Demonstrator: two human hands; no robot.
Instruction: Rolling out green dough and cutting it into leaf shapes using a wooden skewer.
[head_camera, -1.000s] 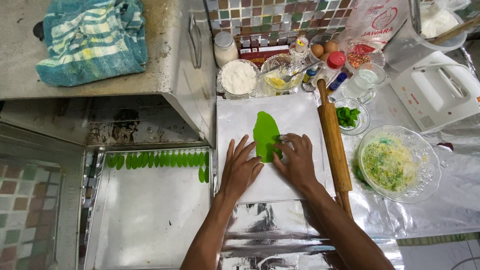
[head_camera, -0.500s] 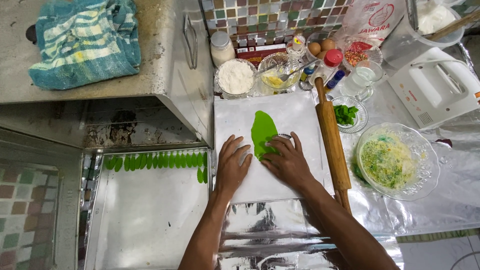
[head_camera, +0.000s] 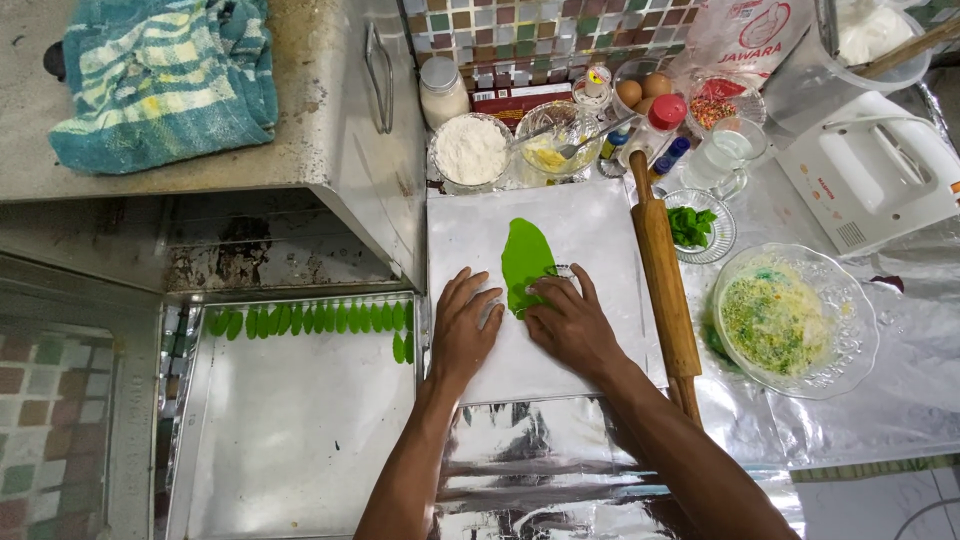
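- While both hands work at the middle of the white board (head_camera: 590, 350), the baking tray (head_camera: 290, 440) lies off its left edge with a row of green leaf shapes (head_camera: 310, 318) along its far rim.
- Along the board's right edge the rolling pin (head_camera: 663, 285) lies loose; a nudge from the forearm could likely roll it.
- Flat and thin, the green dough (head_camera: 525, 260) might tear if pressed unevenly.
- Right hand (head_camera: 570, 325) presses spread fingers on the dough's near end, gripping nothing visible.
- Left hand (head_camera: 465, 330) rests open, palm down, just beside the dough.
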